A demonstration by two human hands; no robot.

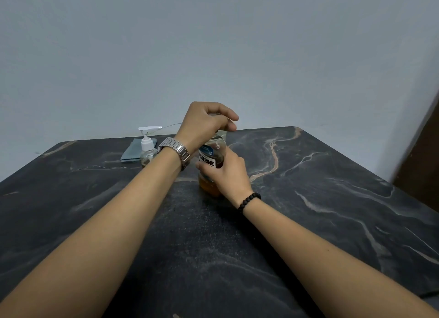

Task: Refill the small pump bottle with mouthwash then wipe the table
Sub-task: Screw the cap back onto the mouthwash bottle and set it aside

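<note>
While right hand (231, 172) grips mouthwash bottle (210, 162) body on table (308, 199), left hand (205, 125) clamps its cap.

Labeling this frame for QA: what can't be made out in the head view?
- Cap of the mouthwash bottle: covered by the left hand, so on or off is unclear.
- Bottle's label and lower body: partly hidden by the right hand.
- Small pump bottle: lower right side behind the left wrist and watch; fill level too small to read.
- Folded cloth: partly behind the pump bottle.
</note>
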